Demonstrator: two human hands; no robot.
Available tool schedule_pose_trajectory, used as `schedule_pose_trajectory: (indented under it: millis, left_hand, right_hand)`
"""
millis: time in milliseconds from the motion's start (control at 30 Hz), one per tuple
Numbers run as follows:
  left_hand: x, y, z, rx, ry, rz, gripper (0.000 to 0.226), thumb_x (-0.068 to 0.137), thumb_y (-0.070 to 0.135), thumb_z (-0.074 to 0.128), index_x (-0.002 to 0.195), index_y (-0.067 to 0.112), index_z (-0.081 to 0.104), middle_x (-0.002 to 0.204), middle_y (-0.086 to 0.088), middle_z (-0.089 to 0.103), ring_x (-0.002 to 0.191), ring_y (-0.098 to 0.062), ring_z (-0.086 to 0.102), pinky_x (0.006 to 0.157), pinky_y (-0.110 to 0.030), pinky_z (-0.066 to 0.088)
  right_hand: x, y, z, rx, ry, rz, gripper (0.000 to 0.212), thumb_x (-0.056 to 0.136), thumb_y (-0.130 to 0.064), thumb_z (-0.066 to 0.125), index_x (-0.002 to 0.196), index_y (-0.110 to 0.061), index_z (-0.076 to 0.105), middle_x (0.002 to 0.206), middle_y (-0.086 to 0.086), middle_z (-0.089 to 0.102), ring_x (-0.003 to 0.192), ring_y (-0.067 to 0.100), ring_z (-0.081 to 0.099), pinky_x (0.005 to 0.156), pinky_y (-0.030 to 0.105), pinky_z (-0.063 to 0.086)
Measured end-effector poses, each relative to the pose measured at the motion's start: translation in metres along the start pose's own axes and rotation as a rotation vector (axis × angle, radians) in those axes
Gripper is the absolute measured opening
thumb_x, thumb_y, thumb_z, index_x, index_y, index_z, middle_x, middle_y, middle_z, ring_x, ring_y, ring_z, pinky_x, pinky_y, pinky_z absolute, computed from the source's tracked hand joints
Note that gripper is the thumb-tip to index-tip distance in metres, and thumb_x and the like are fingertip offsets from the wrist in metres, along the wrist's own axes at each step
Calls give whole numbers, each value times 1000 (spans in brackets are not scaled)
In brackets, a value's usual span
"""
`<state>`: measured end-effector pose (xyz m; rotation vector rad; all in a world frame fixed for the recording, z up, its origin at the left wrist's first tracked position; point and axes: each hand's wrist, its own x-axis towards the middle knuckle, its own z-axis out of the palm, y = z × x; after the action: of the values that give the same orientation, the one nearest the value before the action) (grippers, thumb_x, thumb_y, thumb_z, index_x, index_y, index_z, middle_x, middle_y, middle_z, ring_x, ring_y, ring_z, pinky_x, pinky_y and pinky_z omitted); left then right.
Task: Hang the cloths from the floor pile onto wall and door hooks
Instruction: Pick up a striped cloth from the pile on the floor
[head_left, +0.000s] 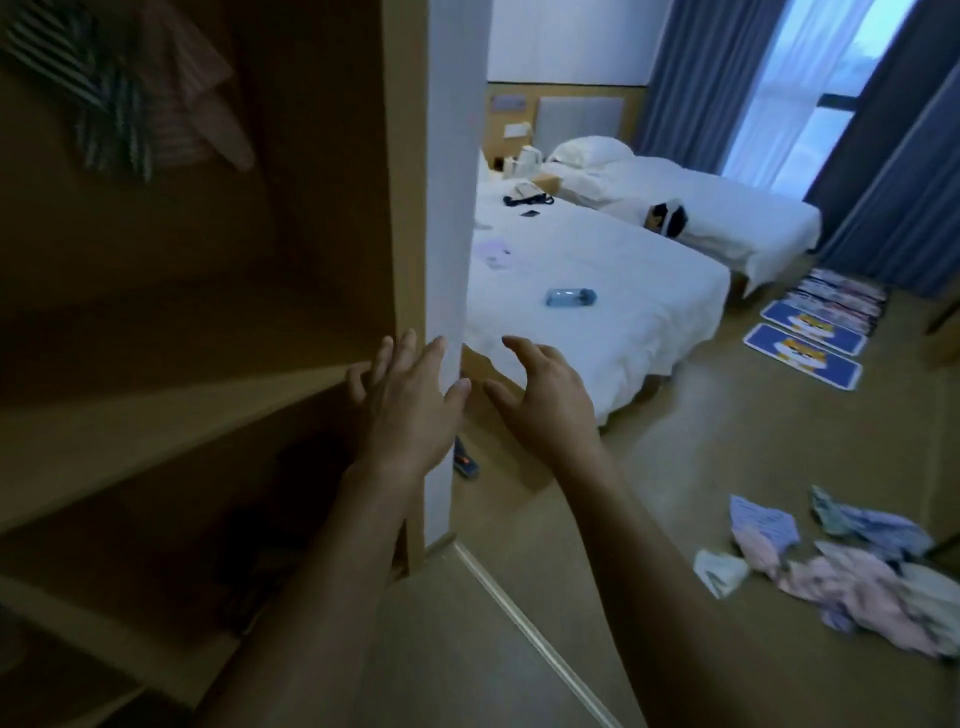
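Cloths (852, 566) lie in a loose pile on the floor (649, 519) at the near right, pink, pale blue and white pieces crumpled together, well apart from both of your hands. Two more cloths hang at the far upper left against the wooden unit (208, 291): a dark striped cloth (98, 104) and a pink cloth (192, 98) just beside it, overlapping; you cannot see what they hang from, since that part is blurred.

Your left hand (405, 400) is raised in front of the unit's right edge, fingers straight and spread, holding nothing. Whether its fingertips touch the wood you cannot tell. Your right hand (545, 400) is just to the right of it, fingers loosely bent and apart, also holding nothing. The two hands are near each other but not touching, thumbs pointing toward one another.

A white wall edge (447, 208) stands between the unit and the room beyond. Past it are two beds, the near bed (623, 291) carrying a blue bottle (570, 297) lying on its side, along with some small dark items and papers farther back. The far bed (727, 213) has a pillow (592, 150) at its head. Blue curtains (696, 78) frame a bright window (810, 78) at the far right. Blue mats (805, 348) with an orange figure lie on the floor past the beds.
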<state>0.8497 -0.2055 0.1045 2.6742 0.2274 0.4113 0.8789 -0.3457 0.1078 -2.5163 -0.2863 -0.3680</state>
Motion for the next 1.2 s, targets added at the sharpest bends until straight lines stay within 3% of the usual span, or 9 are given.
schedule_pose_trajectory:
  millis: [333, 567, 767, 933, 1200]
  left_hand:
    - [-108, 139, 98, -91, -195, 297, 54, 96, 53, 42, 146, 35, 33, 159, 1, 25, 149, -21, 11, 116, -55, 7]
    - [-148, 221, 149, -32, -331, 531, 56, 97, 54, 39, 148, 33, 30, 158, 0, 26, 148, -21, 16, 116, -55, 12]
    - [-145, 290, 206, -24, -458, 681, 55, 96, 54, 39, 147, 35, 29, 158, 1, 25, 148, -21, 15, 115, -55, 14]
    - [-118, 343, 246, -53, -549, 785, 56, 96, 54, 40, 148, 35, 29, 158, 0, 24, 147, -22, 16, 115, -54, 14]
    - [-76, 412, 293, -63, -643, 943, 58, 96, 52, 41, 149, 33, 28, 158, 0, 24, 147, -24, 16, 117, -53, 16]
  right_hand:
    - [-137, 147, -97, -95, 159, 268, 53, 88, -38, 62, 137, -23, 47, 130, 3, 54, 116, 21, 53, 88, 26, 39]
    - [-207, 226, -133, -121, 296, 536, 50, 88, -36, 60, 134, -19, 50, 127, 4, 57, 118, 21, 51, 95, 34, 41]
    - [-224, 284, -159, -171, 339, 743, 46, 87, -34, 60, 130, -21, 53, 128, 1, 57, 116, 19, 52, 92, 29, 41]
    - [-211, 324, -181, -191, 373, 866, 42, 89, -26, 61, 129, -14, 55, 126, 6, 58, 115, 23, 53, 93, 33, 44]
    - [-196, 387, -197, -197, 415, 1055, 54, 90, -37, 60, 139, -19, 46, 135, 5, 51, 122, 23, 50, 95, 27, 38]
